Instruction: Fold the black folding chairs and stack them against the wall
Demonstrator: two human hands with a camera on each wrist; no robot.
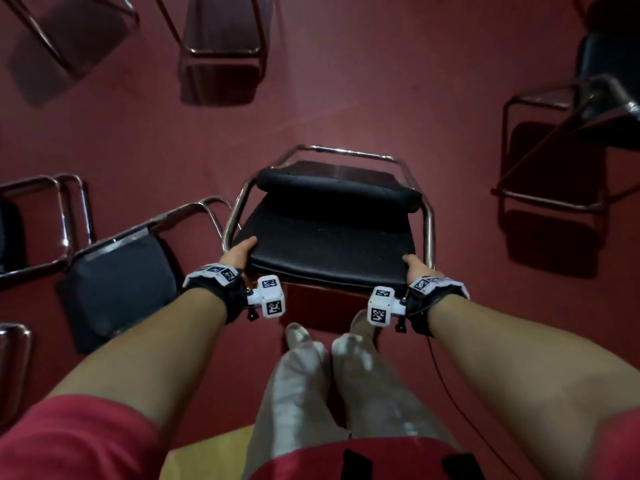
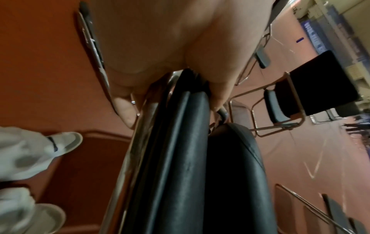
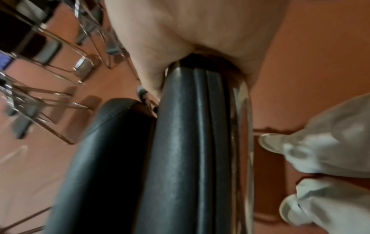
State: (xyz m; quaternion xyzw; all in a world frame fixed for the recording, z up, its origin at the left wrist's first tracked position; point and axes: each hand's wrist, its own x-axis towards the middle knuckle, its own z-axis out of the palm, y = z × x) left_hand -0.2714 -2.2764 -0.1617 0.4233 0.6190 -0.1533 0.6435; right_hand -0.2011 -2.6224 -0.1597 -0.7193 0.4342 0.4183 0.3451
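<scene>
A black padded folding chair [image 1: 329, 233] with a chrome tube frame is right in front of me, its backrest [image 1: 337, 192] lying close over the seat. My left hand [image 1: 239, 252] grips the seat's near left corner, thumb on top. My right hand [image 1: 417, 268] grips the near right corner the same way. In the left wrist view my left hand [image 2: 170, 76] straddles the seat edge [image 2: 180, 142] and frame tube. In the right wrist view my right hand [image 3: 196, 60] clamps the seat edge [image 3: 180, 142] beside the chrome tube [image 3: 242, 126].
Other black folding chairs stand around on the red carpet: one at my left [image 1: 117, 278], several at the back [image 1: 221, 46] and right [image 1: 575, 140]. My feet in light shoes [image 1: 301, 336] are just behind the held chair. Open carpet [image 1: 346, 109] lies ahead.
</scene>
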